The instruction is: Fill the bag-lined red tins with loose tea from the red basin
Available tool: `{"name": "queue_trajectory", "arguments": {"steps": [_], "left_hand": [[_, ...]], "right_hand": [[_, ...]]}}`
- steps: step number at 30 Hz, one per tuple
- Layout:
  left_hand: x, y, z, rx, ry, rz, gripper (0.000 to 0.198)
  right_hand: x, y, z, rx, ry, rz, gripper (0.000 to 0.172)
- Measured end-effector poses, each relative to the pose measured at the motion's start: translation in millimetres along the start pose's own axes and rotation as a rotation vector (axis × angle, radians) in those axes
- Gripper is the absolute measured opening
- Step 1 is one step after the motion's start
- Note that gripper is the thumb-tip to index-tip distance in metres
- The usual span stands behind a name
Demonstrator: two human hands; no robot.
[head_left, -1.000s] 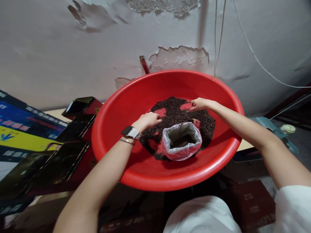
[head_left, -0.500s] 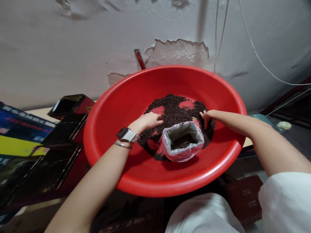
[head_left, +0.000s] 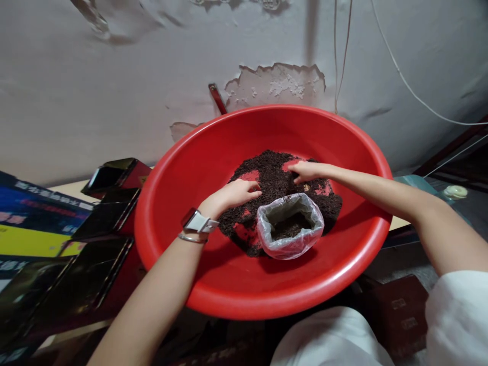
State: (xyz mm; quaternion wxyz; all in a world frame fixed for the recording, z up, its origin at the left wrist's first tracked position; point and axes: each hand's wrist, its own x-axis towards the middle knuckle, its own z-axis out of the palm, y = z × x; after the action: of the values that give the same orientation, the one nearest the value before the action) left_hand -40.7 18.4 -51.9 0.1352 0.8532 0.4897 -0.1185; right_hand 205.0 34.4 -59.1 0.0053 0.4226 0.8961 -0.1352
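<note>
Dark crumbly soil (head_left: pixel 272 173) lies spread over the bottom of a large red basin (head_left: pixel 263 300), with patches of red plastic showing through. My left hand (head_left: pixel 241 193), wearing a white-strapped watch (head_left: pixel 199 222) and a bangle, hovers at the soil's left side, its thumb and fingers apart. At the far right part of the soil is my right hand (head_left: pixel 306 172), fingers bent but apart, their tips touching the soil. Between my hands and nearer to me sits a small container lined with clear plastic (head_left: pixel 292 249), partly filled with dark crumbly material.
Several dark open boxes (head_left: pixel 104 216) stand left of the basin, beside a blue and yellow printed package (head_left: pixel 41 208). Behind it rises a peeling wall (head_left: pixel 171 61) with hanging cords (head_left: pixel 337 56). A glass jar with a pale lid (head_left: pixel 455 192) is at the right.
My right hand has moved left and away from me across the soil, its fingers bending. My left hand stays over nearly the same spot. The view has shifted slightly.
</note>
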Motion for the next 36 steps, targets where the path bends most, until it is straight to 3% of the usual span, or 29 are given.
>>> {"name": "queue_trajectory", "arguments": {"steps": [2, 4, 7, 10, 14, 21, 27, 32, 36], "left_hand": [[1, -1, 0.3, -0.018, 0.004, 0.001, 0.037], [3, -1, 1.7, -0.024, -0.009, 0.017, 0.036], [6, -3, 3.7, -0.015, -0.034, 0.042, 0.034], [6, -4, 3.5, -0.018, -0.033, 0.036, 0.034], [4, -4, 2.0, -0.017, -0.016, 0.021, 0.034], [5, -3, 4.8, 0.005, -0.026, 0.014, 0.034], [6, -5, 6.4, -0.003, -0.014, -0.048, 0.039], [8, -7, 8.0, 0.016, -0.092, -0.016, 0.04], [6, -9, 7.2, 0.047, -0.178, -0.004, 0.037]], "right_hand": [[9, -14, -15, 0.067, 0.061, -0.029, 0.026], [1, -30, -26, 0.191, 0.072, -0.15, 0.026], [-18, -50, -33, 0.33, -0.053, -0.357, 0.03], [-23, -54, -32, 0.36, -0.117, -0.419, 0.037], [-14, -47, -25, 0.276, -0.065, -0.414, 0.033], [-9, -49, -11, 0.051, -0.087, -0.426, 0.02], [-13, -51, -17, -0.039, -0.08, -0.422, 0.016], [-21, -57, -21, -0.219, -0.097, -0.284, 0.015], [-37, -67, -17, -0.416, -0.105, -0.192, 0.024]]}}
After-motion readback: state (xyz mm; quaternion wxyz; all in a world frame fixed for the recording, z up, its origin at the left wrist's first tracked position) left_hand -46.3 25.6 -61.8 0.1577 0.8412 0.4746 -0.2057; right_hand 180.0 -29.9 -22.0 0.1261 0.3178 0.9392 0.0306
